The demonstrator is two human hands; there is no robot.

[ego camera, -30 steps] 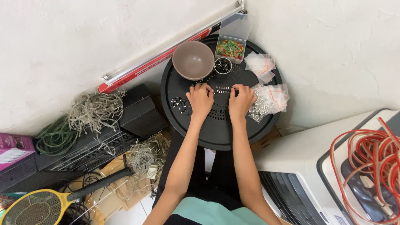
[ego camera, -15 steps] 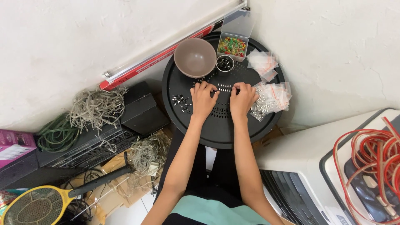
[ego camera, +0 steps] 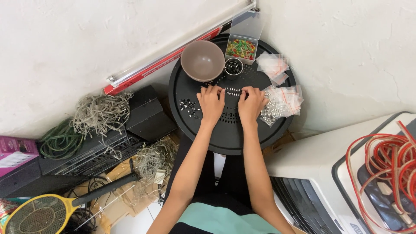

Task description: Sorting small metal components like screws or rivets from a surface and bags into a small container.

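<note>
Centrally, a round black table with a perforated, matte top carries a row of small pale parts lying between the two hands. Left hand and right hand rest palm-down, fingers bent onto that row; whether either pinches a part cannot be told. A smooth brown bowl, a small black cup and a clear box of coloured bits crowd the far rim. Crinkled plastic bags lie just beside the right hand. Bare tabletop stays open toward the near edge.

Single head view, looking steeply down, moderately near, over round black tray.
</note>
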